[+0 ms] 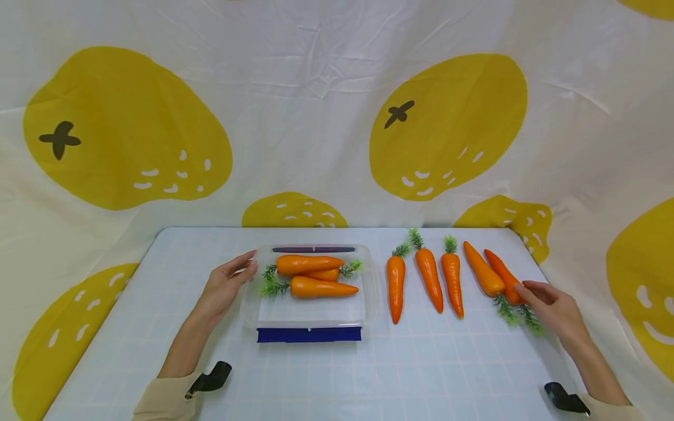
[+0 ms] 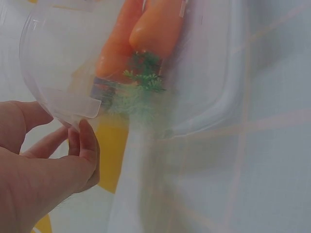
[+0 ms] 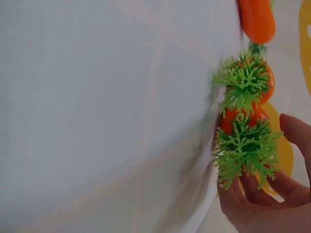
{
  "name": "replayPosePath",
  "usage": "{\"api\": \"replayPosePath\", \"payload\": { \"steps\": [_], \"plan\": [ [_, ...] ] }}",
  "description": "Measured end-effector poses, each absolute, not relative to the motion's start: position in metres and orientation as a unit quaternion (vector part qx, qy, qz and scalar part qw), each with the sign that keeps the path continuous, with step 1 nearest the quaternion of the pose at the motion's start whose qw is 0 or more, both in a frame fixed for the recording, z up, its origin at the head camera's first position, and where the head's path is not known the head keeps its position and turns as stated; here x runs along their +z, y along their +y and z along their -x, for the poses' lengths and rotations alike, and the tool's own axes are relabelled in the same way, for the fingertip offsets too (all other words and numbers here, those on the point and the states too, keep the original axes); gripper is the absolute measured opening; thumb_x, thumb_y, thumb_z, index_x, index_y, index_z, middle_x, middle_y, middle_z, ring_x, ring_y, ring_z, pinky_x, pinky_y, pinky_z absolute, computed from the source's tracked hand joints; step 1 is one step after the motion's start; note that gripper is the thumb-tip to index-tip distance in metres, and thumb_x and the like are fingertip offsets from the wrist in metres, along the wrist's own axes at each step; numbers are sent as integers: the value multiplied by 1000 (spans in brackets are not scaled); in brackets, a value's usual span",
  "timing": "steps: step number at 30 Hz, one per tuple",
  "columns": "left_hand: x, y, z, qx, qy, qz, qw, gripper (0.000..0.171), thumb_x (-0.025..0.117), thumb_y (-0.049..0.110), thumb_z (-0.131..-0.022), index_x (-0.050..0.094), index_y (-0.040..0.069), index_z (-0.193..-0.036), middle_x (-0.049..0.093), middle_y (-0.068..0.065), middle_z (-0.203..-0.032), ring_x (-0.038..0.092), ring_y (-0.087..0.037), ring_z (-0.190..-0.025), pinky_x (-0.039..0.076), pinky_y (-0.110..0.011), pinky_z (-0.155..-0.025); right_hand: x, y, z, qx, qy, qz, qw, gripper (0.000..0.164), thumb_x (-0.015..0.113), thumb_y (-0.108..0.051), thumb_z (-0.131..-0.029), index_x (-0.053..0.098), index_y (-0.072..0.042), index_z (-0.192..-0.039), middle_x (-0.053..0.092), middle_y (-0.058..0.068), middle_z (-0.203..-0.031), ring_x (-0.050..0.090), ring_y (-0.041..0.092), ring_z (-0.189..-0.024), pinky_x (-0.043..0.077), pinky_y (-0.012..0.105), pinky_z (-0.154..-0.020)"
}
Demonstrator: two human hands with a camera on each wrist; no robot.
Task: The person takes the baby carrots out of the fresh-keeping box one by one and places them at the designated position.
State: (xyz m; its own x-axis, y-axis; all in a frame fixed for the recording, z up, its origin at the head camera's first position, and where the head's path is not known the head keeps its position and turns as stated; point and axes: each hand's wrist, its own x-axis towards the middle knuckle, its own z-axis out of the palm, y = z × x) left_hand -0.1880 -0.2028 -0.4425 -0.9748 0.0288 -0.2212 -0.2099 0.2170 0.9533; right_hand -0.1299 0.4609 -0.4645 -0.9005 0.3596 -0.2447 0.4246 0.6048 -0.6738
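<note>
The rightmost carrot [image 1: 503, 273] lies on the table [image 1: 447, 362] under the right hand [image 1: 555, 307], its leafy end between thumb and fingers and its tip pointing away from them to the left; whether they grip it firmly I cannot tell. A second carrot [image 1: 481, 269] lies just left of those fingers, right beside the first, and three more [image 1: 423, 280] lie farther left, spaced apart. The left hand [image 1: 221, 286] pinches the near side of one clear container [image 1: 372, 286], with three carrots [image 1: 323, 287] inside, just right of its fingertips. That makes eight carrots: five outside, three in. The rightmost one is glossy orange, tapered, with a frilly green tuft [image 3: 248, 153] turned toward the wrist.
</note>
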Motion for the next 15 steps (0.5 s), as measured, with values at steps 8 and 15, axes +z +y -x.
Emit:
{"api": "replayPosePath", "payload": {
  "steps": [8,15],
  "plan": [
    [-442,-203,188,619,777,55,99,63,63,43,-102,45,19,-157,45,-10,-150,53,-14,-122,35,-36,-117,-451,449,127,-362,918,-160,-21,72,53,-53,-104,49,5,-146,52,33,-141,49,47,-124,53,16,-76],
    [-442,-204,187,624,773,56,97,62,63,42,-103,45,18,-157,44,-10,-151,53,-16,-122,33,-40,-119,-435,433,134,-354,927,-108,-62,59,57,-44,-105,56,3,-141,58,30,-134,55,45,-118,44,3,-67]
  ]
}}
